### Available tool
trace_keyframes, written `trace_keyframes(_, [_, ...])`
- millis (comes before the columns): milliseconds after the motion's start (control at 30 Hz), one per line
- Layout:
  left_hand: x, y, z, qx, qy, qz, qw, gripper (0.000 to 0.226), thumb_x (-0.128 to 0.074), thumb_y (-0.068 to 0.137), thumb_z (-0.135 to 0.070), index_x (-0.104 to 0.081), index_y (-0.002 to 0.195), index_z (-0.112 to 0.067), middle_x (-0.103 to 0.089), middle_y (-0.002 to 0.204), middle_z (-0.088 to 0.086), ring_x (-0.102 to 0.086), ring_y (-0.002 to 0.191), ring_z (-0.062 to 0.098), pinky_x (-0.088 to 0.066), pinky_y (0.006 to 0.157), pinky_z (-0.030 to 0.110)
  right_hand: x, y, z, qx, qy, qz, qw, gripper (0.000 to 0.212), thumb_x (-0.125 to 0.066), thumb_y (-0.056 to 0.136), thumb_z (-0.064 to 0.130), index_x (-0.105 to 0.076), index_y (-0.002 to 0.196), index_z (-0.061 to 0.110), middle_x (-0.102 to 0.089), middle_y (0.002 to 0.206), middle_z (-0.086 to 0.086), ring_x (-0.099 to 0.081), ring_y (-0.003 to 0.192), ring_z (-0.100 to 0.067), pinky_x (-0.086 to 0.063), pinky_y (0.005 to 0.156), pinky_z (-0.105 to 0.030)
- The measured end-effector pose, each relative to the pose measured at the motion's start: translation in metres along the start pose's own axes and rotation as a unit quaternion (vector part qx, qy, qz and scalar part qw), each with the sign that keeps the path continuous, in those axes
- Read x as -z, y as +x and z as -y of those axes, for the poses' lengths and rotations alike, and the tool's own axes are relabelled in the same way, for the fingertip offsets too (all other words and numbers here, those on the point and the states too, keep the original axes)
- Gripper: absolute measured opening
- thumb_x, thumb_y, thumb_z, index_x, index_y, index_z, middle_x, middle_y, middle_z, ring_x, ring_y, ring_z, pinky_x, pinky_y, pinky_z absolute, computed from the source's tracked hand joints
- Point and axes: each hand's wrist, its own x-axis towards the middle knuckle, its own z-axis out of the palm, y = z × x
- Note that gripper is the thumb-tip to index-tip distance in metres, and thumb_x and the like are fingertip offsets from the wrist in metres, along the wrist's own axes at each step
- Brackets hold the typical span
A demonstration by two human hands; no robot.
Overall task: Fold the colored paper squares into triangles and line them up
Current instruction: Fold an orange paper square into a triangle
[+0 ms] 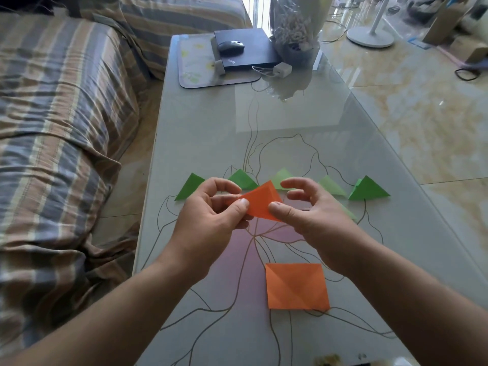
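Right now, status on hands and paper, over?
Left hand and right hand pinch the orange fold above the table. Five green triangles lined up behind. One orange square left. Nothing blocking.

Folded orange paper held aloft; orange square flat; five green triangles in a row

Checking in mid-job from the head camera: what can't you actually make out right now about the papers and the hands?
- Orange paper pinched by left hand and right hand: fold state unclear, thumbs cover its lower edge.
- Middle green triangles: partly hidden behind the hands, so count uncertain.
- Pale green piece: mostly covered by the right hand.
- Objects at the bottom edge: cut off, blurred.
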Motion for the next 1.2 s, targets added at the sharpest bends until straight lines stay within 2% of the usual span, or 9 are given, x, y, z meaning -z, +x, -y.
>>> trace_keyframes(100, [0.004, 0.001, -0.001, 0.015, 0.025, 0.042, 0.999, 0.022, -0.066, 0.099, -0.011, -0.059, 0.116, -0.024, -0.079, 0.092, 0.001, -0.077, 0.088, 0.020, -0.063, 0.080, 0.031, 0.008, 0.004, 0.005, 0.015, 0.009, 0.057, 0.998, 0.079, -0.089, 0.063, 0.043, -0.057, 0.135, 0.044, -0.066, 0.128, 0.002, -0.074, 0.105, -0.024, -0.061, 0.089, -0.040])
trace_keyframes(267, [0.005, 0.000, -0.002, 0.004, 0.047, 0.101, 0.994, 0.013, -0.069, 0.095, -0.008, -0.068, 0.107, -0.014, -0.077, 0.092, 0.006, -0.076, 0.087, 0.023, -0.062, 0.079, 0.030, 0.011, 0.002, 0.010, -0.002, 0.073, 0.130, 0.989, 0.060, -0.085, 0.069, 0.018, -0.066, 0.125, 0.025, -0.077, 0.105, -0.018, -0.075, 0.097, -0.038, -0.062, 0.080, -0.041])
trace_keyframes(333, [0.005, 0.000, -0.003, 0.001, 0.037, 0.103, 0.994, 0.015, -0.074, 0.090, -0.012, -0.069, 0.104, -0.010, -0.076, 0.092, 0.010, -0.075, 0.087, 0.025, -0.062, 0.078, 0.030, 0.011, 0.002, 0.010, 0.004, 0.081, 0.111, 0.991, 0.056, -0.087, 0.065, 0.019, -0.070, 0.118, 0.024, -0.078, 0.100, -0.018, -0.076, 0.093, -0.040, -0.062, 0.077, -0.044])
trace_keyframes(467, [0.005, 0.000, -0.004, 0.017, -0.026, 0.104, 0.994, 0.024, -0.077, 0.075, -0.017, -0.068, 0.095, -0.007, -0.075, 0.094, 0.017, -0.076, 0.088, 0.031, -0.062, 0.078, 0.032, 0.011, 0.002, 0.012, 0.035, 0.091, 0.085, 0.992, 0.055, -0.088, 0.061, 0.019, -0.070, 0.114, 0.021, -0.077, 0.086, -0.010, -0.075, 0.081, -0.030, -0.061, 0.070, -0.036])
trace_keyframes(600, [0.006, 0.003, -0.001, 0.011, -0.038, 0.099, 0.994, 0.015, -0.076, 0.078, -0.005, -0.068, 0.091, -0.005, -0.074, 0.089, 0.015, -0.075, 0.086, 0.033, -0.063, 0.080, 0.035, 0.010, 0.002, 0.012, 0.051, 0.090, 0.067, 0.992, 0.061, -0.091, 0.054, 0.020, -0.071, 0.112, 0.019, -0.075, 0.080, -0.008, -0.073, 0.077, -0.026, -0.060, 0.072, -0.041])
trace_keyframes(733, [0.005, 0.004, -0.002, -0.008, -0.025, 0.078, 0.997, 0.015, -0.078, 0.073, -0.008, -0.070, 0.086, -0.009, -0.075, 0.086, 0.013, -0.075, 0.085, 0.032, -0.063, 0.080, 0.035, 0.010, 0.002, 0.012, 0.053, 0.087, 0.057, 0.993, 0.065, -0.093, 0.051, 0.023, -0.071, 0.113, 0.021, -0.076, 0.082, -0.009, -0.075, 0.079, -0.029, -0.061, 0.071, -0.039])
trace_keyframes(833, [0.006, 0.005, -0.003, 0.000, -0.021, 0.076, 0.997, 0.015, -0.077, 0.077, -0.008, -0.068, 0.089, -0.010, -0.076, 0.088, 0.013, -0.076, 0.087, 0.032, -0.063, 0.080, 0.034, 0.010, 0.001, 0.014, 0.043, 0.095, 0.058, 0.993, 0.067, -0.092, 0.052, 0.023, -0.069, 0.114, 0.021, -0.077, 0.084, -0.012, -0.075, 0.077, -0.031, -0.061, 0.064, -0.039])
trace_keyframes(967, [0.007, 0.005, -0.006, 0.030, -0.038, 0.073, 0.996, 0.031, -0.078, 0.072, -0.020, -0.064, 0.099, -0.015, -0.077, 0.089, 0.012, -0.077, 0.090, 0.030, -0.062, 0.080, 0.033, 0.009, -0.002, 0.016, 0.033, 0.097, 0.056, 0.993, 0.062, -0.090, 0.056, 0.022, -0.069, 0.114, 0.021, -0.077, 0.085, -0.013, -0.076, 0.076, -0.029, -0.061, 0.061, -0.039])
trace_keyframes(1200, [-0.003, -0.001, -0.007, 0.093, -0.141, 0.095, 0.981, 0.042, -0.077, 0.077, -0.012, -0.065, 0.118, -0.015, -0.075, 0.105, 0.021, -0.076, 0.096, 0.035, -0.063, 0.080, 0.036, -0.002, -0.005, 0.012, -0.002, 0.126, 0.073, 0.989, 0.059, -0.091, 0.054, 0.030, -0.072, 0.110, 0.021, -0.076, 0.098, -0.019, -0.075, 0.080, -0.029, -0.060, 0.064, -0.037])
